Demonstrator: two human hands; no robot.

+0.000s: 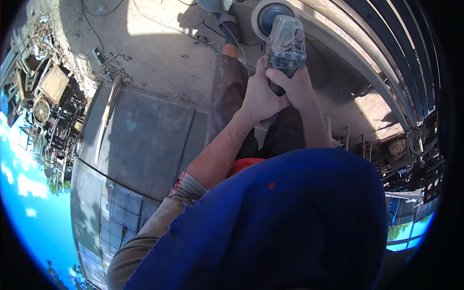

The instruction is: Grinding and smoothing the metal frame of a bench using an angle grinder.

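Observation:
Both my hands are closed around a dusty grey power tool (286, 46), with its bulky end up toward me. My left hand (261, 96) wraps it from the left and lower side. My right hand (296, 86) grips from the right, its thumb lying across the tool's near side. The hands overlap, so the handle and any switch are mostly hidden. Just beyond the tool lies a round part with a pale rim (256, 20) and a bluish middle. It sits beside a pale curved metal frame (338, 43). Whether the tool touches either one cannot be seen.
Dark parallel bars (406, 43) curve along the right. Thin cables (92, 34) run over the dusty ground at far left. A large grey metal panel (150, 125) lies left of my leg (226, 82), with a wooden stick (107, 113) on it. Scrap (48, 106) is heaped beyond.

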